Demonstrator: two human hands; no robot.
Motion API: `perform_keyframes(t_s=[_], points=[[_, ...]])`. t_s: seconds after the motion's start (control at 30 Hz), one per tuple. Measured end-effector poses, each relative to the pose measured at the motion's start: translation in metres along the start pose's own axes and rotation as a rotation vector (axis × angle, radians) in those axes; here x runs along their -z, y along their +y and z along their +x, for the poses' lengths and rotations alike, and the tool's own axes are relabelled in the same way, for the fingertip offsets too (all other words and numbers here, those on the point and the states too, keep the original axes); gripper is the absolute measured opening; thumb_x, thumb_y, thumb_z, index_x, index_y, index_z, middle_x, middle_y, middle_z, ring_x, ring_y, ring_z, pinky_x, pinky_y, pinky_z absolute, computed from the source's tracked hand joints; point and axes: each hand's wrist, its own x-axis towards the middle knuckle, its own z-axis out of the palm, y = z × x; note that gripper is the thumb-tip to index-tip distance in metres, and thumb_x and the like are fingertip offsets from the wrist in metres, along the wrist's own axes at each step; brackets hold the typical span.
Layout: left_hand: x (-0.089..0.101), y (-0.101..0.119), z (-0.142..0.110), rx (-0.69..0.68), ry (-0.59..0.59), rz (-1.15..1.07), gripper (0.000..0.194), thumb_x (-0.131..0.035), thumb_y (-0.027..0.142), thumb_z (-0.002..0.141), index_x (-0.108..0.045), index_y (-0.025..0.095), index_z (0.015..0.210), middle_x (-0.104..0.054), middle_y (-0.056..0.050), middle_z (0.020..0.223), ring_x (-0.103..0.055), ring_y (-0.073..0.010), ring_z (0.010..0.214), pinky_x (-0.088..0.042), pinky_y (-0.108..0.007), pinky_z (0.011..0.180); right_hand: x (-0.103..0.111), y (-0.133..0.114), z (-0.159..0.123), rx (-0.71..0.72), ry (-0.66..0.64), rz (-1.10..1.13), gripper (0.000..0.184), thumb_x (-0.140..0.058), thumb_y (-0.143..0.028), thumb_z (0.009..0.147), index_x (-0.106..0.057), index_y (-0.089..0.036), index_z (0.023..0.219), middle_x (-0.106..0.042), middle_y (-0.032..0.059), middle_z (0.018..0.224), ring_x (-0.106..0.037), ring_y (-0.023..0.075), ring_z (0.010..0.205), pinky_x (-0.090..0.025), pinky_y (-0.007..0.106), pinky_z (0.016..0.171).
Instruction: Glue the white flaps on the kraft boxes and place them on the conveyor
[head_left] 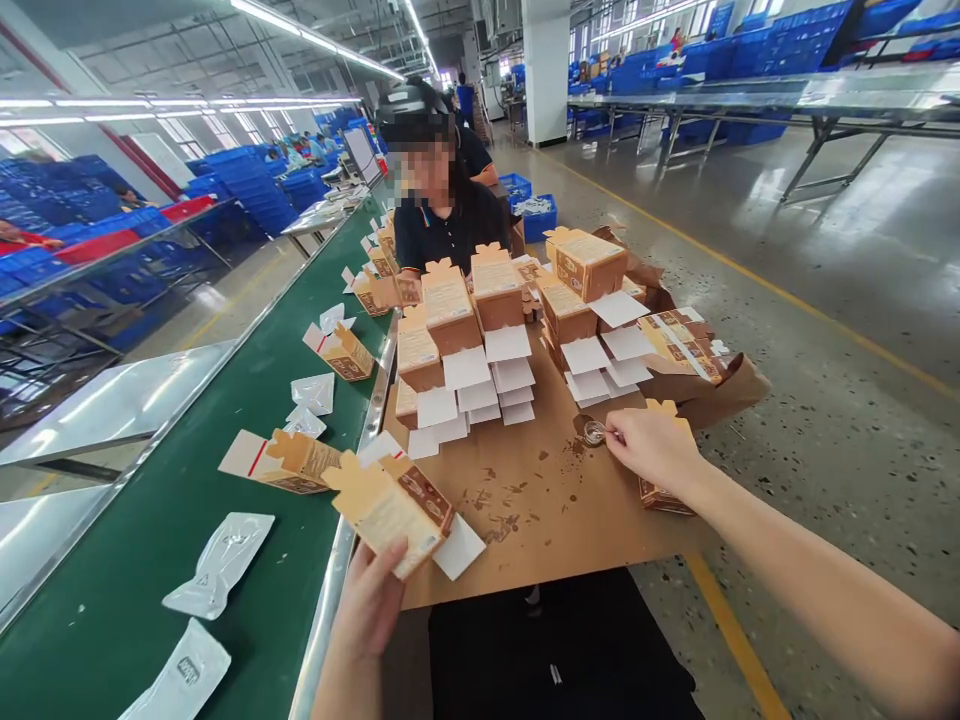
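Observation:
My left hand (371,600) grips a small brown and tan carton (397,505) with open flaps and a white leaflet sticking out, at the near edge of the cardboard work surface (540,500). My right hand (652,445) rests further right on that surface, fingers pinched on a small shiny silver item (594,432). Another brown carton (664,490) lies partly under my right wrist. Rows of stacked open cartons (465,330) with white leaflets stand just beyond both hands.
A green conveyor belt (187,560) runs along the left, carrying loose cartons (281,460) and white plastic pouches (219,563). A person in dark clothes (442,215) sits at the far end. Blue crates (247,185) and metal tables (750,100) fill the hall.

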Motion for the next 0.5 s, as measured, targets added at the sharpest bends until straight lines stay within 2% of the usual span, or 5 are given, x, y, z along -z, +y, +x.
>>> perform_keyframes(t_s=[0.13, 0.23, 0.3, 0.4, 0.5], points=[[-0.015, -0.032, -0.010, 0.023, -0.061, 0.076, 0.081, -0.116, 0.060, 0.066, -0.087, 0.023, 0.131, -0.090, -0.019, 0.141, -0.083, -0.0483, 0.141, -0.066, -0.063, 0.127, -0.007, -0.001, 0.011, 0.010, -0.025, -0.036, 0.032, -0.068, -0.013, 0.105, -0.071, -0.023, 0.075, -0.086, 0.0097, 0.086, -0.073, 0.0243, 0.082, -0.042, 0.034, 0.078], [-0.025, -0.033, -0.005, -0.001, -0.097, 0.132, 0.082, -0.115, 0.066, 0.068, -0.084, 0.023, 0.131, -0.089, -0.018, 0.142, -0.083, -0.0459, 0.144, -0.067, -0.059, 0.126, -0.004, 0.005, 0.007, 0.021, -0.002, -0.029, 0.032, -0.066, -0.014, 0.106, -0.072, -0.024, 0.076, -0.085, 0.0086, 0.085, -0.073, 0.0240, 0.082, -0.043, 0.033, 0.077], [-0.031, -0.031, -0.003, -0.023, -0.129, 0.187, 0.082, -0.114, 0.067, 0.068, -0.081, 0.023, 0.130, -0.089, -0.018, 0.142, -0.084, -0.0440, 0.141, -0.069, -0.056, 0.122, -0.007, 0.008, -0.006, 0.042, 0.073, 0.027, 0.031, -0.063, -0.018, 0.108, -0.073, -0.024, 0.079, -0.082, 0.0068, 0.082, -0.073, 0.0238, 0.080, -0.046, 0.033, 0.074], [-0.039, -0.032, -0.005, -0.084, -0.134, 0.243, 0.081, -0.112, 0.069, 0.071, -0.077, 0.023, 0.129, -0.089, -0.018, 0.140, -0.086, -0.0404, 0.135, -0.070, -0.053, 0.116, -0.032, -0.007, -0.040, 0.118, 0.245, 0.211, 0.029, -0.062, -0.025, 0.110, -0.078, -0.026, 0.086, -0.076, 0.0022, 0.073, -0.070, 0.0214, 0.068, -0.050, 0.033, 0.068], [-0.044, -0.038, -0.008, -0.127, -0.107, 0.277, 0.078, -0.109, 0.071, 0.073, -0.072, 0.025, 0.125, -0.089, -0.016, 0.136, -0.086, -0.0383, 0.131, -0.070, -0.051, 0.113, -0.079, -0.045, -0.081, 0.304, 0.293, 0.478, 0.027, -0.064, -0.022, 0.112, -0.081, -0.026, 0.091, -0.078, 0.0004, 0.074, -0.067, 0.0174, 0.061, -0.053, 0.030, 0.063]])
